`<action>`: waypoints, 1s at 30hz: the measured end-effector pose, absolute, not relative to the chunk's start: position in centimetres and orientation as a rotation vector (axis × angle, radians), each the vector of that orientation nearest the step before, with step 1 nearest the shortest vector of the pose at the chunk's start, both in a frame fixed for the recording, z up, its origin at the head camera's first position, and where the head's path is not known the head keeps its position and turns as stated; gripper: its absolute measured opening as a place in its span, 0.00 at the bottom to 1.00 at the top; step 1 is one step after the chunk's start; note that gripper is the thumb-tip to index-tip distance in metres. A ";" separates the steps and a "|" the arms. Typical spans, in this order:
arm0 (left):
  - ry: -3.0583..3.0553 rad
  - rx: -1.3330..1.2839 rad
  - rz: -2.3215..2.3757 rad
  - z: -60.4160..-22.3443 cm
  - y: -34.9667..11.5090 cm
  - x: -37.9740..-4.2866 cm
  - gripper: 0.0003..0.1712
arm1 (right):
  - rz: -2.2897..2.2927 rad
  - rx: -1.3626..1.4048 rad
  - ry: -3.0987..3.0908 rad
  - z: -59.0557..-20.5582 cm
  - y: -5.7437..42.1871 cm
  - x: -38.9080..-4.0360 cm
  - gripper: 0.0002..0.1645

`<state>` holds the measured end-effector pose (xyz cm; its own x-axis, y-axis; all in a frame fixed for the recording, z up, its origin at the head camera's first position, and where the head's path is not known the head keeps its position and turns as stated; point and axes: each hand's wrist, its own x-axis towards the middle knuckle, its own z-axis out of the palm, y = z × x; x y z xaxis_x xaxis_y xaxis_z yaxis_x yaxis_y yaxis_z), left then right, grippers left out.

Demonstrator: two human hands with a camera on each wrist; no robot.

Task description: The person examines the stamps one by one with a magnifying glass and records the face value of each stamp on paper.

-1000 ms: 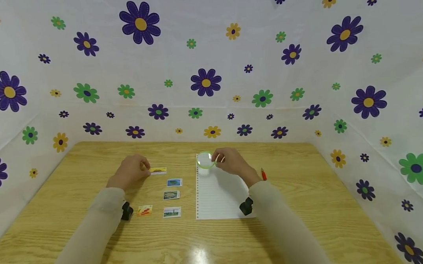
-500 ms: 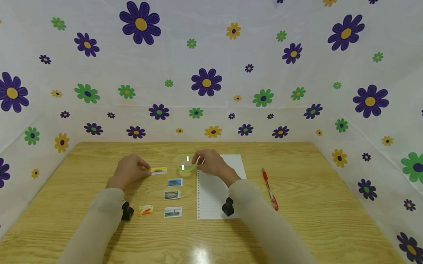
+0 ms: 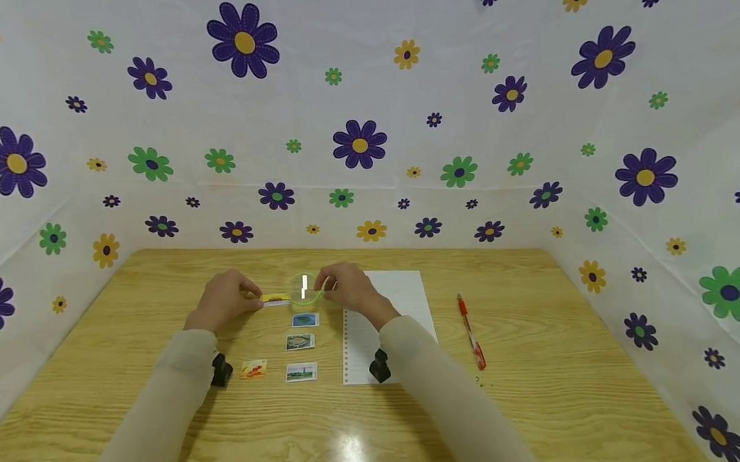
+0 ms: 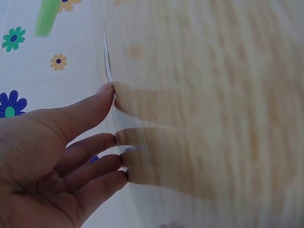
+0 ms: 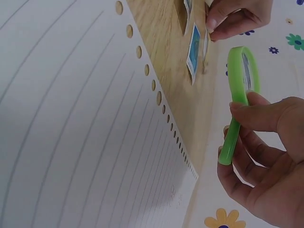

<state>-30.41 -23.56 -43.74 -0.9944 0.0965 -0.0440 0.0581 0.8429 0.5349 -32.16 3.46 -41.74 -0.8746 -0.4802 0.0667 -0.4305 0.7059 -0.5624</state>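
Note:
My left hand (image 3: 224,299) pinches the left end of a yellow stamp (image 3: 276,300) low over the table. In the left wrist view the stamp (image 4: 107,57) shows edge-on at the thumb tip. A magnifying glass (image 3: 302,289) with a light green rim is in my right hand (image 3: 350,287), its lens beside the stamp's right end and overlapping it in the head view. The right wrist view shows thumb and fingers gripping the green handle (image 5: 231,137). Below lie a blue stamp (image 3: 306,320), an oval-patterned stamp (image 3: 300,341), a landscape stamp (image 3: 301,372) and an orange stamp (image 3: 254,369).
Under the right forearm lies a lined, punched sheet of paper (image 3: 400,288) with faint writing near its top. A red pen (image 3: 471,331) rests to its right. Flower-printed white cloth (image 3: 364,107) walls the wooden table (image 3: 555,361) at the back and sides.
My right hand has moved left with the magnifying glass, from above the paper to the yellow stamp, uncovering the pen and more of the sheet. The left hand stays at the stamp.

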 end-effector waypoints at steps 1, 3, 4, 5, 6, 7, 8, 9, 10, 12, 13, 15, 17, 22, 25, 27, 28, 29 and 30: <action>2.947 0.124 0.855 -43.7 -23.6 -30.4 0.13 | -0.896 -0.755 2.822 -41.8 3.3 -32.1 0.08; 2.947 0.129 0.856 -43.7 -23.5 -30.4 0.13 | -0.889 -0.752 2.819 -41.9 2.9 -32.1 0.08; 2.946 0.128 0.856 -43.6 -23.5 -30.4 0.13 | -0.881 -0.751 2.818 -42.0 2.7 -32.0 0.09; 2.946 0.129 0.856 -43.6 -23.5 -30.4 0.14 | -0.876 -0.750 2.816 -42.0 2.5 -32.0 0.09; 2.945 0.127 0.857 -43.6 -23.5 -30.3 0.14 | -0.873 -0.749 2.816 -42.1 2.4 -32.0 0.09; 2.945 0.126 0.855 -43.5 -23.5 -30.3 0.14 | -0.872 -0.748 2.814 -42.1 2.3 -32.0 0.09; 2.947 0.125 0.853 -43.5 -23.5 -30.3 0.14 | -0.872 -0.748 2.814 -42.1 2.1 -31.9 0.09; 2.948 0.123 0.852 -43.5 -23.5 -30.3 0.14 | -0.868 -0.750 2.813 -42.2 2.0 -31.9 0.09; 2.949 0.121 0.851 -43.5 -23.5 -30.3 0.13 | -0.863 -0.749 2.814 -42.2 1.9 -31.9 0.09; 2.948 0.121 0.851 -43.5 -23.5 -30.3 0.13 | -0.856 -0.743 2.814 -42.3 1.6 -31.9 0.09; 2.948 0.126 0.851 -43.5 -23.5 -30.3 0.13 | -0.846 -0.736 2.815 -42.3 1.5 -31.9 0.08; 2.946 0.128 0.851 -43.6 -23.5 -30.4 0.13 | -0.832 -0.727 2.812 -42.2 1.3 -31.8 0.08; 2.944 0.129 0.851 -43.7 -23.6 -30.4 0.13 | -0.822 -0.718 2.811 -42.2 1.1 -31.7 0.08; 2.942 0.122 0.852 -43.7 -23.7 -30.5 0.13 | -0.825 -0.703 2.804 -42.0 0.9 -31.5 0.08; 2.944 0.117 0.857 -43.7 -23.7 -30.5 0.13 | -0.841 -0.703 2.799 -42.0 0.9 -31.4 0.08; 2.947 0.119 0.859 -43.7 -23.7 -30.5 0.13 | -0.849 -0.709 2.799 -42.0 0.8 -31.4 0.08; 2.947 0.117 0.860 -43.7 -23.7 -30.5 0.13 | -0.855 -0.711 2.797 -42.0 0.8 -31.4 0.08; 2.950 0.120 0.859 -43.7 -23.7 -30.5 0.13 | -0.859 -0.713 2.796 -42.0 0.8 -31.4 0.08; 2.952 0.122 0.859 -43.7 -23.7 -30.4 0.12 | -0.857 -0.714 2.797 -42.0 0.8 -31.4 0.08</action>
